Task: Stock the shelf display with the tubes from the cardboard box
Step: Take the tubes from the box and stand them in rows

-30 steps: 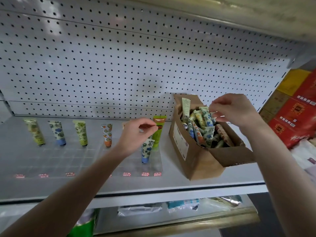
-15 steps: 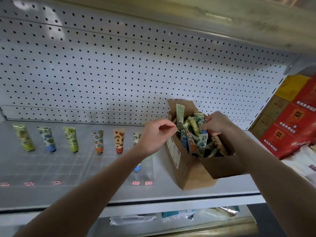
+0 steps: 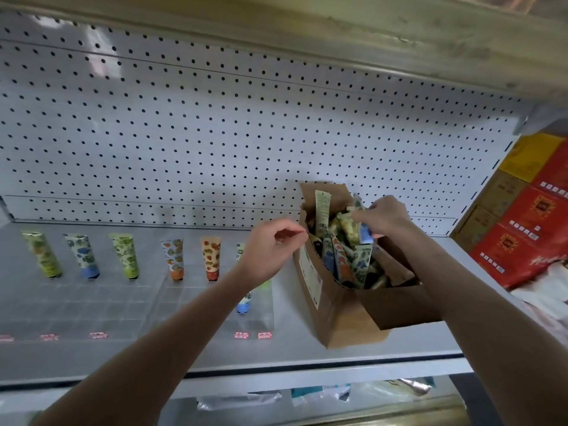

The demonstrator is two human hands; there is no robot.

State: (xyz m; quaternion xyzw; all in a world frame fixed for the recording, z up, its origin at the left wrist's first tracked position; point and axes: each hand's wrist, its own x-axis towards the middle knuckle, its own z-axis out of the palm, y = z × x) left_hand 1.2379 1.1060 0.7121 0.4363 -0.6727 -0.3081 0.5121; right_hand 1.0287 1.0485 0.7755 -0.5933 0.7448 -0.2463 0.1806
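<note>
A brown cardboard box (image 3: 341,318) stands open on the white shelf (image 3: 215,355), stuffed with several patterned tubes (image 3: 338,256). My right hand (image 3: 385,216) reaches into the box from above and pinches a tube with a blue cap (image 3: 365,235). My left hand (image 3: 270,250) hovers at the box's left rim, its fingers curled and holding nothing. Left of it, several tubes (image 3: 173,259) stand cap-down in a row in a clear divider tray (image 3: 76,302). Another blue-capped tube (image 3: 244,304) is partly hidden behind my left wrist.
A white pegboard (image 3: 215,133) backs the shelf and an upper shelf (image 3: 399,41) overhangs it. Red and yellow cartons (image 3: 528,222) are stacked at the right. Red price tags (image 3: 250,335) line the tray front. Plastic packets (image 3: 307,395) lie on the lower shelf.
My left hand let go of a tube in the tray and moved right to the box rim. My right hand dipped into the box and took hold of a blue-capped tube.
</note>
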